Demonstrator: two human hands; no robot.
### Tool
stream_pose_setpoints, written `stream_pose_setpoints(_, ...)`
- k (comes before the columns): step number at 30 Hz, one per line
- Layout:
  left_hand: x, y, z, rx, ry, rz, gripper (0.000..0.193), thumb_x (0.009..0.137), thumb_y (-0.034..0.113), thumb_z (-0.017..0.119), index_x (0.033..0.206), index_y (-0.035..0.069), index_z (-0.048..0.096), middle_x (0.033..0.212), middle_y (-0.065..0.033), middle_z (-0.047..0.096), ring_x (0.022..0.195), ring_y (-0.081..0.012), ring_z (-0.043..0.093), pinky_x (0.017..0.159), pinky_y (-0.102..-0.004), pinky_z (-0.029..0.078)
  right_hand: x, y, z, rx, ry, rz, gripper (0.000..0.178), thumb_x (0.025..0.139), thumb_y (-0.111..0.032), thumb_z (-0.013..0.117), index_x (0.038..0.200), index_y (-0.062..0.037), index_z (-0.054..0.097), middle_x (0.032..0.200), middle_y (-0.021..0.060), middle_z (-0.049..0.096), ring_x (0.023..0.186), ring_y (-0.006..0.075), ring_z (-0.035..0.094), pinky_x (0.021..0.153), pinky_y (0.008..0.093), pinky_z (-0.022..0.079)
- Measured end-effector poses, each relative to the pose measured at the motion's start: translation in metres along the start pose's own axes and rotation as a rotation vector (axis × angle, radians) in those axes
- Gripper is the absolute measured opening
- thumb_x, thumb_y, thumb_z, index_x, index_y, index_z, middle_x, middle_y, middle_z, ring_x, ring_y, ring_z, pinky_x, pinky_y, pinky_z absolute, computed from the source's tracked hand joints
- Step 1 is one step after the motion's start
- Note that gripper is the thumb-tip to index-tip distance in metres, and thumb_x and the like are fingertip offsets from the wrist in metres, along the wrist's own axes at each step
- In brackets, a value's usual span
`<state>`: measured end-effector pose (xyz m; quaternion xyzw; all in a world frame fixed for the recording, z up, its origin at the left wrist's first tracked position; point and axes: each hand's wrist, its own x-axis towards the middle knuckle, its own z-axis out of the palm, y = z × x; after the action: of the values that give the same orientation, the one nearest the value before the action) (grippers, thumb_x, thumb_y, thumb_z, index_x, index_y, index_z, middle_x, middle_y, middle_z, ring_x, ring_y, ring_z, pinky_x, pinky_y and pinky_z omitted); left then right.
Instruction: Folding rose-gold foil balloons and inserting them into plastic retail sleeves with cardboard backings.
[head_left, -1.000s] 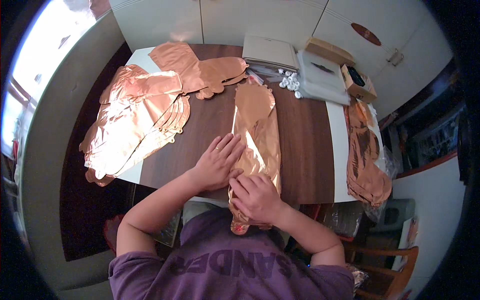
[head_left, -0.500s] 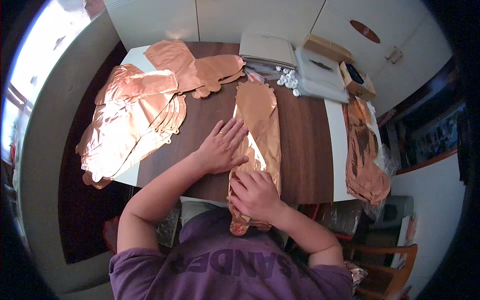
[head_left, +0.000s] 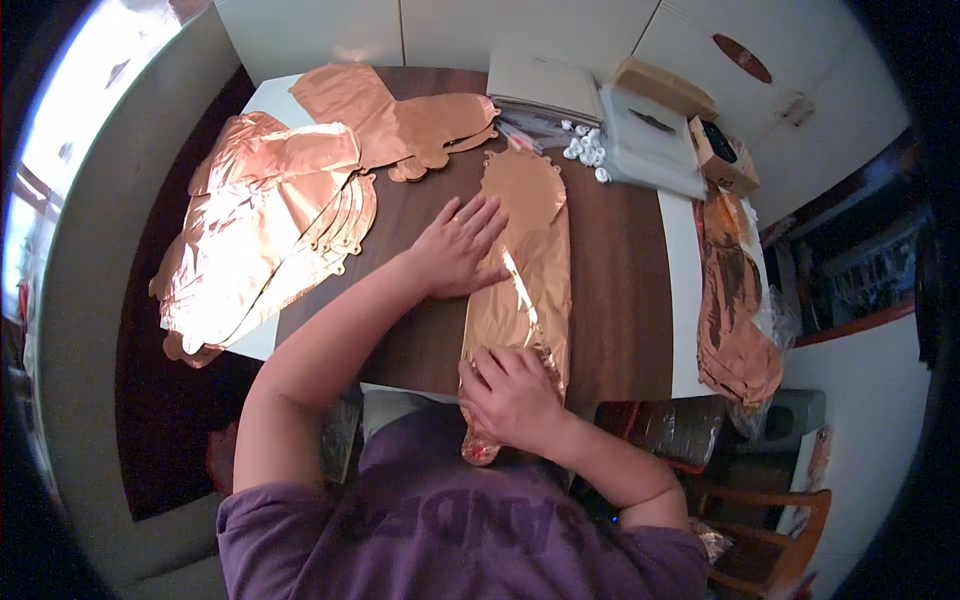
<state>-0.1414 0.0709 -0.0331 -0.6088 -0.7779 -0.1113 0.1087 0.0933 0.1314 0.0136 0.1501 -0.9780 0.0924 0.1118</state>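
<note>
A flat copper-coloured foil balloon [head_left: 538, 240] lies lengthwise on the brown table in front of me, its near end hanging over the table's edge toward my shirt. My left hand [head_left: 460, 245] rests open along its left side, fingers stretched toward the far end, partly on the foil and partly over the wood. At the near end, my right hand [head_left: 515, 395] has its fingers curled down onto the crumpled foil and closed on it. The foil beneath that palm is hidden.
More flat copper foil balloons [head_left: 260, 230] are piled at the left, with others [head_left: 400, 120] behind. White small pieces [head_left: 585, 150], a grey folder stack [head_left: 545, 90], clear plastic sleeves [head_left: 645, 145] and a small open box [head_left: 722, 160] stand at the back. Another foil bundle [head_left: 735, 300] lies at right.
My left hand has slid away from me along the balloon. The near end of the foil shows less below my right hand, which has stayed in nearly the same place.
</note>
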Motion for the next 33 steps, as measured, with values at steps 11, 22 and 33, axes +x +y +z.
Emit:
stream_pose_setpoints(11,0.007,-0.008,0.001,-0.010,-0.083,-0.032,0.086,0.091,0.066,0.036,0.145,0.000,0.034,0.152,-0.0231,0.031,0.142,-0.0375,0.026,0.115,-0.0529,0.020,0.002,-0.011,-0.006,-0.024,-0.062,-0.016,0.061,0.076,-0.038,0.070,0.119,0.0033,0.059,0.124,0.0185,0.054,0.116,0.0324,0.049,0.095,0.0421,0.040)
stream_pose_setpoints(22,-0.004,0.021,-0.022,-0.089,0.195,-0.164,0.083,0.089,0.056,0.051,0.144,-0.004,0.033,0.150,-0.0272,0.029,0.140,-0.0436,0.026,0.115,-0.0542,0.017,-0.020,0.045,-0.054,0.195,0.169,0.074,0.037,0.082,-0.022,0.068,0.112,-0.0004,0.064,0.113,0.0144,0.065,0.104,0.0317,0.061,0.094,0.0441,0.043)
stream_pose_setpoints(33,-0.032,0.083,-0.023,-0.062,-0.054,-0.220,0.095,0.087,0.064,0.046,0.145,-0.008,0.027,0.150,-0.0320,0.027,0.142,-0.0457,0.020,0.115,-0.0554,0.015,-0.013,0.107,-0.012,-0.037,-0.190,0.286,0.070,0.095,-0.044,0.048,0.147,0.0009,0.030,0.155,0.0182,0.026,0.145,0.0319,0.020,0.117,0.0503,0.017)
